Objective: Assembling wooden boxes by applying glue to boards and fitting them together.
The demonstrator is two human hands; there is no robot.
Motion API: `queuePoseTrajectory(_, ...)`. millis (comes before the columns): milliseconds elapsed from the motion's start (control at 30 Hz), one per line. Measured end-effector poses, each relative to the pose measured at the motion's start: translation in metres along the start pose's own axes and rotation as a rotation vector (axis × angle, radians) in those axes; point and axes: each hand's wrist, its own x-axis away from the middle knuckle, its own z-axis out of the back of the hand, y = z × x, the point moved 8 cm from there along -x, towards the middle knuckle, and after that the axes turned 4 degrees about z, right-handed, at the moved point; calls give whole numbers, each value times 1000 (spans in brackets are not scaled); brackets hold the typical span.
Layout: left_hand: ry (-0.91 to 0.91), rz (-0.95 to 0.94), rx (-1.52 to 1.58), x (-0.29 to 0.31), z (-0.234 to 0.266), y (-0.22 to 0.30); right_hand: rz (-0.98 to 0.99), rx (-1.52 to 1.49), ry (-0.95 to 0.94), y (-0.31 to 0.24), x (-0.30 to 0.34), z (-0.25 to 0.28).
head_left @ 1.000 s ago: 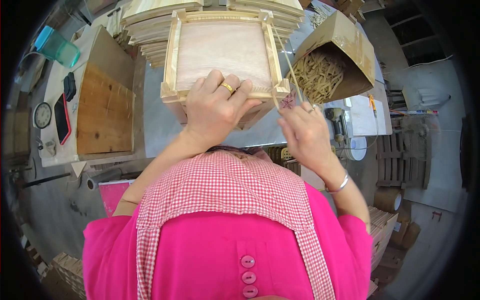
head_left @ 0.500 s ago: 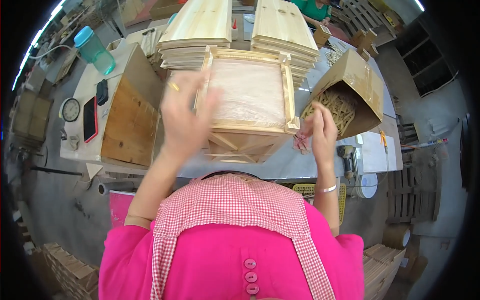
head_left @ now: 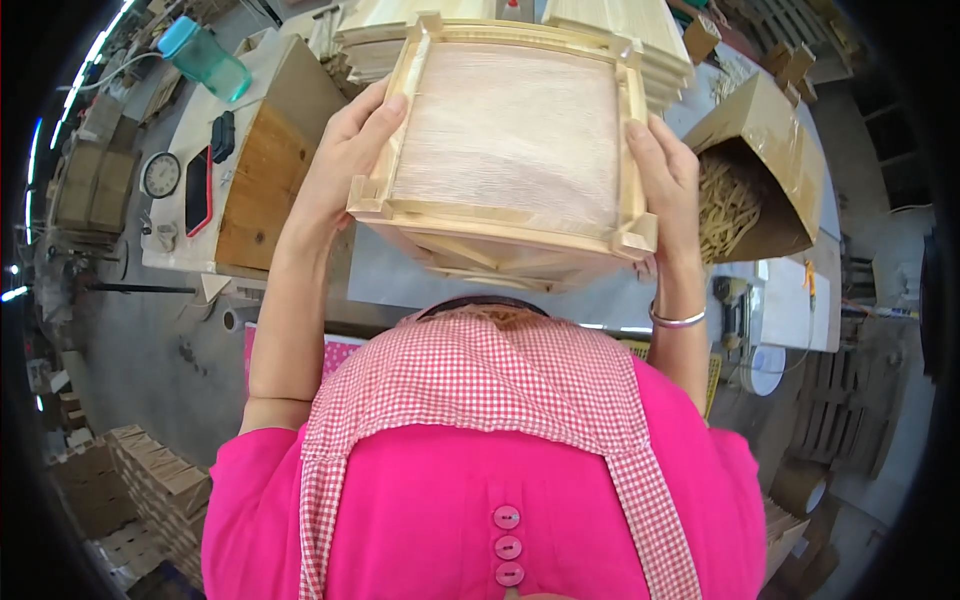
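Between my two hands is a pale wooden box-like frame with a flat panel on top, raised rails round its edges and small corner blocks. Slanting braces show on its near side. My left hand grips its left side, thumb over the top rail. On the opposite side my right hand holds the rail, its thumb near the upper edge and the other fingers mostly hidden behind the wood. The frame appears large and close, over the grey worktable.
Stacked pine boards lie behind the frame. At right, a tipped cardboard box holds many small wood strips, with a power tool nearer me. A side bench at left carries a teal bottle, a red-edged phone and a round clock.
Both hands, earlier free beside the frame, have taken hold of its sides. The frame now looks larger and nearer, and the whole view has shifted.
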Motion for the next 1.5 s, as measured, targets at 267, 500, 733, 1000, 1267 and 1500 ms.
queuePoseTrajectory(267,215,57,-207,-12,10,-34,75,85,4,55,-15,11)
queuePoseTrajectory(500,320,95,-144,2,15,-55,168,38,21,62,-19,9)
queuePoseTrajectory(733,474,209,-5,6,50,-79,-107,-112,-103,87,-19,21)
queuePoseTrajectory(1000,755,288,123,37,89,-173,-135,485,96,227,16,34)
queuePoseTrajectory(1267,278,114,200,12,-6,-40,-122,482,182,232,4,37)
queuePoseTrajectory(1500,292,199,21,18,2,-51,-145,611,356,294,-8,63)
